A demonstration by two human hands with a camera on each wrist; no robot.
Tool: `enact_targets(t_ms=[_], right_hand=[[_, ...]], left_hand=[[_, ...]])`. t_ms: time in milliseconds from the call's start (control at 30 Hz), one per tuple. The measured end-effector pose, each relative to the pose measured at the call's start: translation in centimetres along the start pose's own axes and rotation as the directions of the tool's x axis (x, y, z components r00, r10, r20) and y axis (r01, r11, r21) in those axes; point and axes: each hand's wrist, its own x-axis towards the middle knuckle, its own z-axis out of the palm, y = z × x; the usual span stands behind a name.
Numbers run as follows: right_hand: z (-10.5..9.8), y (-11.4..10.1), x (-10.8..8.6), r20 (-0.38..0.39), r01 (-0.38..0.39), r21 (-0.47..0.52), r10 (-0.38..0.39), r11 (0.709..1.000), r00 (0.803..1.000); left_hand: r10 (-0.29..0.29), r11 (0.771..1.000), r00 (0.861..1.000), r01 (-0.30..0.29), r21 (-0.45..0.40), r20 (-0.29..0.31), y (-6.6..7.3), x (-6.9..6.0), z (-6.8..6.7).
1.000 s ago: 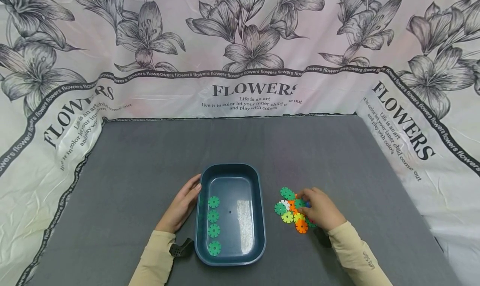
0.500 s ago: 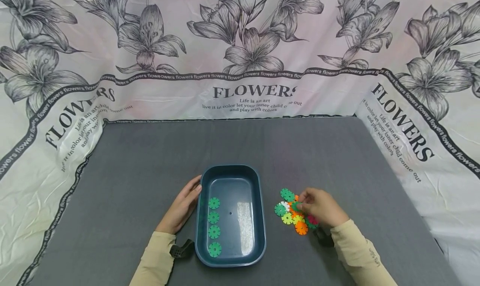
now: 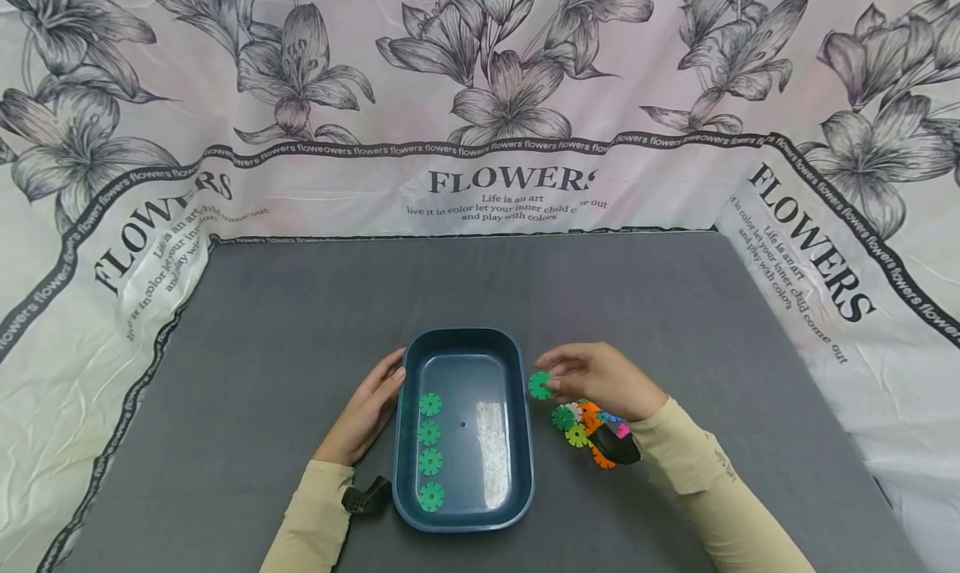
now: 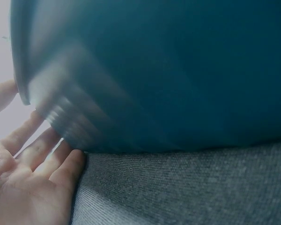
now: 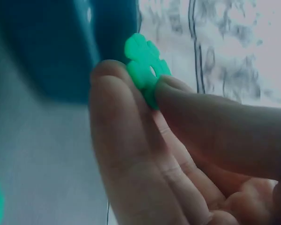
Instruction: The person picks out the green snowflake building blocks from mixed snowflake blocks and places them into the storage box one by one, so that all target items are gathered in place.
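A blue tray stands on the grey cloth, with several green snowflake discs in a column along the left side of its floor. My left hand rests against the tray's left side; in the left wrist view, its extended fingers touch the outer wall. Just off the tray's right rim, my right hand pinches another green snowflake disc between thumb and finger. The right wrist view shows this held disc tilted on edge. Below that hand lies a pile of mixed-colour snowflake discs, partly hidden by the wrist.
Grey cloth covers the table. A white flower-printed sheet rises behind it and along both sides. Dark wrist camera mounts sit close to the tray and over the pile.
My right hand has lifted a green snowflake disc from the pile and carried it left and away from me, up to the tray's right rim. The left hand and tray stay put.
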Motion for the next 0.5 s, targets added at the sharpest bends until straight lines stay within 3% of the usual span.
enact_targets(t_ms=[233,500], right_hand=[[3.2,-2.5,3.0,0.192,0.040,-0.012,-0.037,0.999,0.981],[7.1,-3.0,5.3,0.343,-0.019,-0.090,0.048,0.996,0.938]], left_hand=[[0.001,1.000,1.000,-0.001,-0.009,0.004,0.2,-0.1,0.0],[-0.002,1.000,1.000,0.002,-0.011,0.009,0.2,0.0,0.1]])
